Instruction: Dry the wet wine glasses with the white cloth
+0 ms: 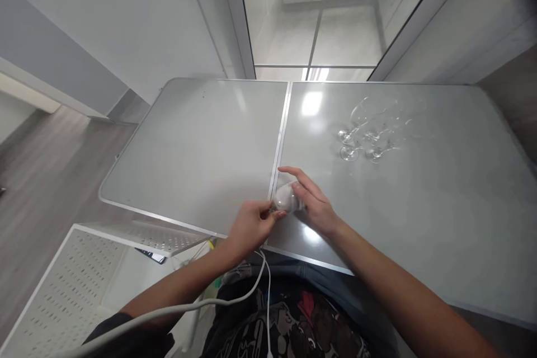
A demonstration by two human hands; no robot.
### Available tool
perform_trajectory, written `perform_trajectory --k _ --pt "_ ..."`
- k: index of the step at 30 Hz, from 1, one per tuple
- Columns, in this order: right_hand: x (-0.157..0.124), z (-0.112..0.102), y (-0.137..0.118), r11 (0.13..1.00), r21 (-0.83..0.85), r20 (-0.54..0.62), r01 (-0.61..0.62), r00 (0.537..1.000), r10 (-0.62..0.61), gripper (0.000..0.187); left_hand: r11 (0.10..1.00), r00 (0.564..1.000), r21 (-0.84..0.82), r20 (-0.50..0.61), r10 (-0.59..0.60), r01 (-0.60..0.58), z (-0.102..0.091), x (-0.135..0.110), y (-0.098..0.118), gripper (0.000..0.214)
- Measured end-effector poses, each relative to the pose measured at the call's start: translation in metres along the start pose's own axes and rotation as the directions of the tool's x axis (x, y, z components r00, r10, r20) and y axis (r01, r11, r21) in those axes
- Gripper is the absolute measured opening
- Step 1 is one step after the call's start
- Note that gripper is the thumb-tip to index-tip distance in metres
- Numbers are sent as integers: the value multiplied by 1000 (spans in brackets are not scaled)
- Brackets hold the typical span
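My left hand (251, 224) and my right hand (312, 198) meet over the near edge of a grey folding table (201, 145). Between them is a small clear, rounded glass object (285, 197). The left fingers pinch its near end. The right fingers curl over its far side, index finger stretched out. Several clear wine glasses (369, 131) lie on their sides on the right half of the table, well beyond my hands.
A metal seam (280, 134) runs down the middle of the table. A white perforated shelf unit (84, 268) stands below the table's left front corner. White cables (251, 291) hang across my body. Glass wall panels rise behind the table.
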State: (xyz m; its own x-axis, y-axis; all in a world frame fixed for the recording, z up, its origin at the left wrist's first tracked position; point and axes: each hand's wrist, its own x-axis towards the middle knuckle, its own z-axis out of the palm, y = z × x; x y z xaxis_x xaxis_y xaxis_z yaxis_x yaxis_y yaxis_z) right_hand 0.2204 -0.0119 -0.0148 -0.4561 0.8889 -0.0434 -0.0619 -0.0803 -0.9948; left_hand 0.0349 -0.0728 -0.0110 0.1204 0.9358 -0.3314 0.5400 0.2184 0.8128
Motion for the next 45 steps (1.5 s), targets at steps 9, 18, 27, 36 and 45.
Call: perform_trajectory --k 9,18,27,36,45 --pt "-5 -4 -1 974 153 -23 -165 985 170 40 986 996 -155 80 -46 58 9 -4 8 55" --pt "-17 -3 -2 961 272 -15 -53 998 59 36 835 833 -452 552 -15 314 -3 -6 6 79" --pt "5 12 -3 970 129 -240 -205 943 231 30 959 985 282 -154 73 -27 11 -5 12 36" --pt "-10 0 -16 852 520 -121 -60 982 143 38 525 785 -698 614 88 487 -10 -15 -4 58" --pt "-13 -22 -19 831 549 -299 91 950 93 30 767 975 -640 194 104 45 -9 -16 20 55"
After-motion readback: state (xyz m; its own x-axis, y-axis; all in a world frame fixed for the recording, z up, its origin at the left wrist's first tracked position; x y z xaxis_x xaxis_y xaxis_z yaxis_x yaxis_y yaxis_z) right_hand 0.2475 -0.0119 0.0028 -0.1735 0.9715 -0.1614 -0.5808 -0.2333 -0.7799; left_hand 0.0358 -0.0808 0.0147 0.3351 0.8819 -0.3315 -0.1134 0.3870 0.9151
